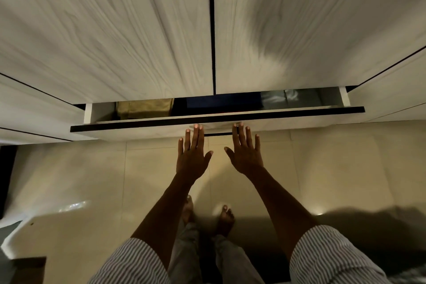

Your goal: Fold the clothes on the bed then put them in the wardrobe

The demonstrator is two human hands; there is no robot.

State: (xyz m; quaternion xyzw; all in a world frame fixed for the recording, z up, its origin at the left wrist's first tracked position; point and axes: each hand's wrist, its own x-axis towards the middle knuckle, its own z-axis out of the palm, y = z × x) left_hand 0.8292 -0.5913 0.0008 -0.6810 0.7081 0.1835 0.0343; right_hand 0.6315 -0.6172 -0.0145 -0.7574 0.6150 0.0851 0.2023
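- Wardrobe (138,30): 2 pale wood-grain doors fill the upper part of the head view, closed, with a dark vertical gap between them.
- Drawer (299,120): set at the base of the wardrobe below the 2 doors, it stands slightly pulled out; its long front panel has a dark top edge.
- Folded clothes, seen through the narrow opening of the drawer: a tan piece (144,107) toward the drawer's left end, a dark blue piece (221,100) in the middle, and a grey piece (288,97) toward the right end. They lie side by side; how they are folded cannot be told.
- Left hand (192,159): flat and wide, fingers straight and slightly spread, fingertips touching the drawer front near its middle; it holds nothing.
- Right hand (245,155): likewise flat and wide, fingers straight, fingertips touching the drawer front just beside the left hand; it holds nothing.
- Striped sleeves (327,258): cover both upper arms at the bottom edge.
- Floor (92,180): glossy beige tiles, on which 2 bare feet (226,219) stand below the hands.
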